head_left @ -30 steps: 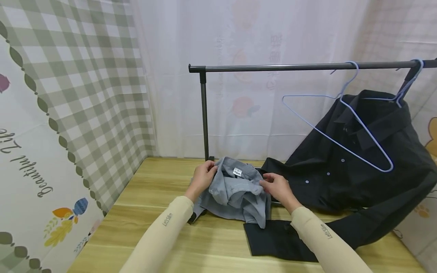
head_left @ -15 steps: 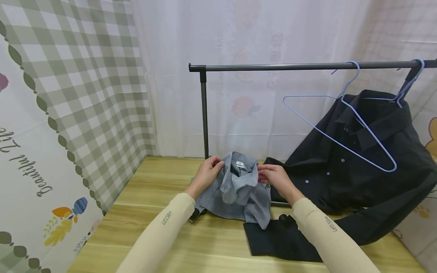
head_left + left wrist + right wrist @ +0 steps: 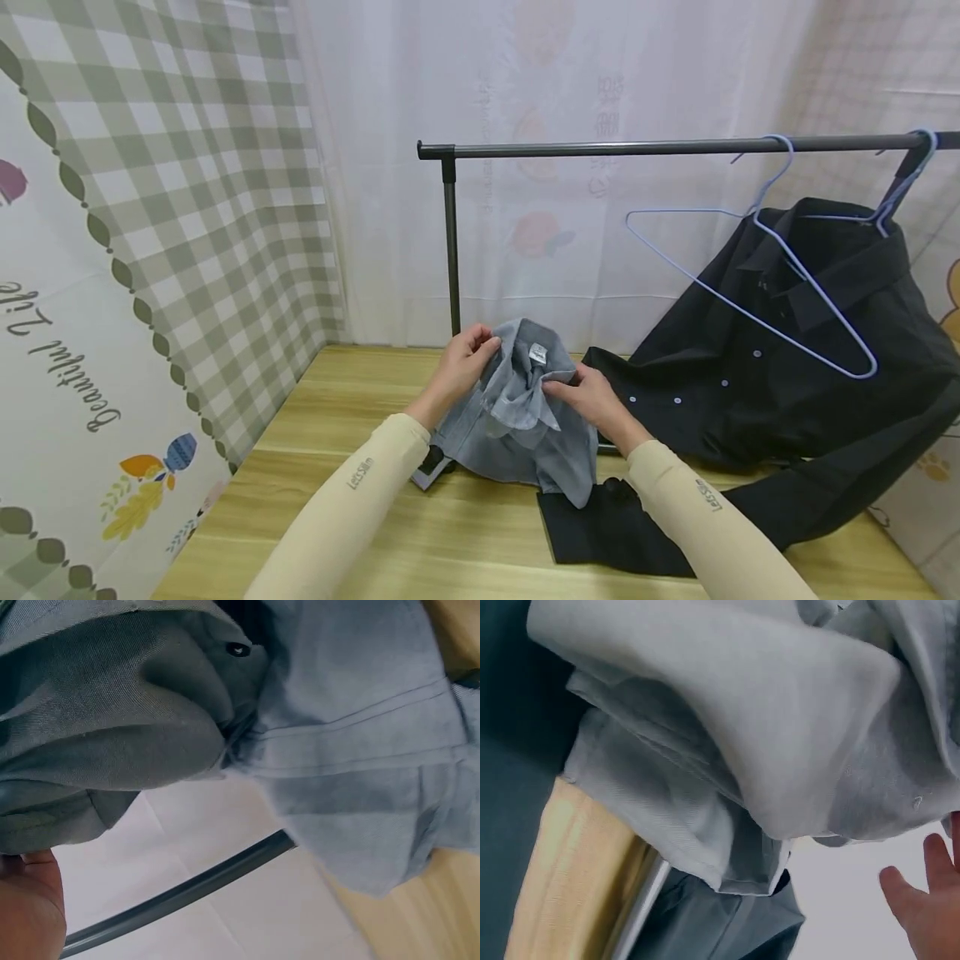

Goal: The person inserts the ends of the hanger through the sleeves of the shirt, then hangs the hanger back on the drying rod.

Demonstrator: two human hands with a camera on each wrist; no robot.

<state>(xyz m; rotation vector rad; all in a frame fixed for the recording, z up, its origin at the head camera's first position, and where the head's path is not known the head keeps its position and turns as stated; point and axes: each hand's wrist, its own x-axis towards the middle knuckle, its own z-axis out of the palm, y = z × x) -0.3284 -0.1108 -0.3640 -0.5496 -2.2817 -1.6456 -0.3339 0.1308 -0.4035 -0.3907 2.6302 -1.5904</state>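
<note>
Both hands hold up a crumpled grey garment (image 3: 517, 442) by its collar, with a white label (image 3: 537, 354) showing inside. The left hand (image 3: 459, 367) pinches the collar's left edge; in the left wrist view that hand (image 3: 30, 907) is at the lower left corner, its fingertips behind the cloth (image 3: 112, 712). Thumb and fingers of the right hand (image 3: 596, 404) pinch the collar's right side. The right wrist view has the right hand (image 3: 930, 900) at the right edge beside the grey cloth (image 3: 780, 712), some fingers spread. The garment's lower part rests on the wooden table (image 3: 360, 400).
A dark rail (image 3: 600, 150) on a post (image 3: 452, 250) stands behind. From it hang an empty blue hanger (image 3: 697, 279) and a black shirt (image 3: 810, 350) on another hanger, its black sleeve (image 3: 600, 533) lying on the table. A small dark-and-grey item (image 3: 431, 468) lies near the left forearm.
The collar has risen, with the left hand moving up and slightly right. The right hand shifted left and now pinches the collar's right side.
</note>
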